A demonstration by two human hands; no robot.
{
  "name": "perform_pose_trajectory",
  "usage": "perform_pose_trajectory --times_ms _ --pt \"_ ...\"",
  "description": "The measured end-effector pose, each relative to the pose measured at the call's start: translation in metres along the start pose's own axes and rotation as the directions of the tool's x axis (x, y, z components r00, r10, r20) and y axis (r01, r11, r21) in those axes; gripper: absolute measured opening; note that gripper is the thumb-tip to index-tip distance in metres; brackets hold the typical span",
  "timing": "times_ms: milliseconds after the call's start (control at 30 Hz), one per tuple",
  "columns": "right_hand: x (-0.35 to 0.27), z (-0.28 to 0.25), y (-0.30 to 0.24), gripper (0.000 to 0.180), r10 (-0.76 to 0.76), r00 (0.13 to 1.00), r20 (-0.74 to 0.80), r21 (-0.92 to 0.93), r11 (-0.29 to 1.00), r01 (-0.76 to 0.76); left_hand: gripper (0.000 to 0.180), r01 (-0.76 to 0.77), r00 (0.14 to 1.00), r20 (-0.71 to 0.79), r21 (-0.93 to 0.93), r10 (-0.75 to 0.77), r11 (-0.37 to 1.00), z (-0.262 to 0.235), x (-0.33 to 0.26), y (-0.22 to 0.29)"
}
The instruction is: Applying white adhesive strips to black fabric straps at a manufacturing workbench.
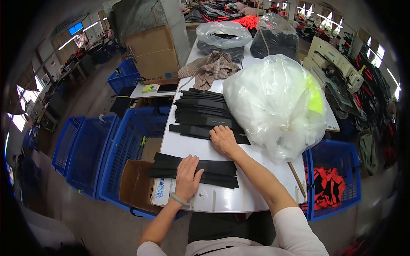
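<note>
My left hand [186, 177] lies flat on a small stack of black fabric strips [220, 175] near the table's front edge, its fingers stretched out and a pale band round the wrist. Farther in, my right hand [223, 140] has its fingers curled at the near edge of a larger row of overlapping black fabric strips [198, 111]. Its fingertips seem to pinch the nearest strip, though the thumb is mostly hidden. Small darker patches show at the middle of the strips. Both groups lie across the white table [222, 202], with a gap between them.
A big clear bag of white material [273, 106] bulges beside my right forearm. Checked cloth [209, 70] and two more bags [224, 38] lie behind. Blue crates [109, 160] stand left; another crate [356, 179] with red and black pieces stands right. A wooden stick [297, 179] lies at the right edge.
</note>
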State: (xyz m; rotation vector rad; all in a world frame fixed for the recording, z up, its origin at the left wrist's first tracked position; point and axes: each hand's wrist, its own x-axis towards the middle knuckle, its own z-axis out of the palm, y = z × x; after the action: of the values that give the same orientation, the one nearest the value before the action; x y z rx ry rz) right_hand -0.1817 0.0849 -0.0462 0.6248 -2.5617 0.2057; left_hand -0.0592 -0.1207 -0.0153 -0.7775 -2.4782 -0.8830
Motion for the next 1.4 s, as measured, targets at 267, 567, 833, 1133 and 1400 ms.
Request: perform_pose_trajectory --times_ms 267,567,833,1133,1400 --pt "0.007 0.009 0.003 0.020 0.136 0.984 -0.117 0.150 0.982 -0.118 0.032 0.390 0.877 0.092 -0.710 -0.472 0.586 0.001 0.026 0.019" --pt "-0.005 -0.038 -0.003 0.021 0.308 0.951 0.024 0.588 0.765 -0.262 0.037 0.349 0.633 0.373 -0.920 -0.679 -0.181 0.002 0.038 0.017" --pt "-0.074 -0.150 -0.030 0.021 0.199 0.870 0.452 0.856 0.178 -0.485 0.035 0.134 0.880 0.211 -0.970 -0.426 -0.203 0.000 0.052 0.069" --pt "0.040 -0.066 0.016 0.046 0.226 0.973 -0.049 0.702 0.701 -0.128 0.027 0.217 0.700 0.483 -0.846 -0.526 -0.487 -0.008 0.044 0.047" --pt "0.139 0.054 0.118 0.062 0.485 0.864 0.132 0.347 0.794 -0.499 0.033 0.463 0.615 0.739 -0.620 -0.274 -0.634 -0.003 0.097 0.018"
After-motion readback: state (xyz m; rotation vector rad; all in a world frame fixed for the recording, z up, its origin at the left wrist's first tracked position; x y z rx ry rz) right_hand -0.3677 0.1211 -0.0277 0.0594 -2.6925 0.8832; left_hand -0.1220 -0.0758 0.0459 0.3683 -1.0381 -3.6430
